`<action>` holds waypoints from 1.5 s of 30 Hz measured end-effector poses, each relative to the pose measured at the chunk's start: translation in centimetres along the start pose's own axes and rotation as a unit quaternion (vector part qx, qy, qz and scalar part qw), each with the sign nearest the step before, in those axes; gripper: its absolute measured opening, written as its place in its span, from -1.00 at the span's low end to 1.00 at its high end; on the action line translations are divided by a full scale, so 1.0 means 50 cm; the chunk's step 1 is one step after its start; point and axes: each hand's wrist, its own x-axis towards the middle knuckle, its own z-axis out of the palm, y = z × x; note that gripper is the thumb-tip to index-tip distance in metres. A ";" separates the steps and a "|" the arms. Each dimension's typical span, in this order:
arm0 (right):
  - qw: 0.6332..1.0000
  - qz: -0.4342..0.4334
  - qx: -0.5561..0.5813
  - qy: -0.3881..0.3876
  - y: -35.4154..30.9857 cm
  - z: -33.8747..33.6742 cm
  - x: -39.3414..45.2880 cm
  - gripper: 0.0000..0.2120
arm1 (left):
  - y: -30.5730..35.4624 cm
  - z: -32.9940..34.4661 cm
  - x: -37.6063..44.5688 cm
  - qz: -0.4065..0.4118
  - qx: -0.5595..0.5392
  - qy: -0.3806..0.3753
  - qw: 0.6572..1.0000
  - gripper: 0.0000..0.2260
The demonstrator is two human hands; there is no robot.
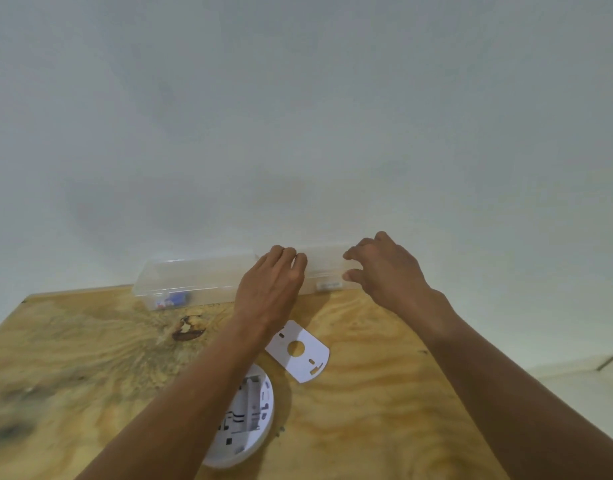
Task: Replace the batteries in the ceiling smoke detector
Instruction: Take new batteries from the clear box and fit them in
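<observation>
Both hands reach a clear plastic box on the table: left hand flat on its lid, right hand loosely curled at its end. Best to steady the box while unlatching.

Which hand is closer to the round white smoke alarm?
Left. The left hand is up at the clear box, its forearm crossing the smoke alarm. The right hand is farther off to the right.
</observation>
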 end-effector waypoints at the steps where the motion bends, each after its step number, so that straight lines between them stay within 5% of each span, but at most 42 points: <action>1: 1.000 0.005 0.008 -0.003 0.000 0.003 -0.005 -0.63 | 0.003 0.002 -0.001 -0.003 -0.006 -0.016 1.000 -0.39; 7: 0.998 0.028 0.056 0.021 0.013 0.016 -0.021 -0.71 | 0.001 -0.006 -0.006 -0.009 -0.065 -0.032 0.997 -0.72; 15: 0.993 0.040 0.103 0.037 0.014 0.034 -0.027 -0.77 | -0.001 -0.011 0.001 -0.012 -0.086 -0.039 0.995 -0.79; 21: 0.998 0.036 0.050 0.006 -0.019 0.014 -0.026 -0.71 | -0.010 -0.013 -0.006 -0.014 -0.107 -0.030 0.994 -0.69; 30: 0.953 0.057 0.296 -0.017 -0.266 0.008 -0.032 -0.75 | -0.162 -0.037 -0.148 -0.058 -0.092 0.029 0.994 -0.51; 34: 0.924 0.134 0.353 -0.056 -0.348 0.046 0.005 -0.78 | -0.250 -0.026 -0.214 -0.100 -0.085 0.031 0.991 -0.48; 36: 0.877 0.221 0.416 -0.092 -0.364 0.067 0.029 -0.65 | -0.283 -0.014 -0.229 -0.127 -0.089 0.027 0.988 -0.49; 41: 0.661 0.375 0.640 -0.117 -0.392 0.098 0.063 -0.62 | -0.332 0.023 -0.222 -0.139 -0.117 0.004 0.983 -0.49; 45: 0.602 0.397 0.686 -0.097 -0.404 0.114 0.070 -0.75 | -0.352 0.041 -0.204 -0.142 -0.148 0.013 0.979 -0.53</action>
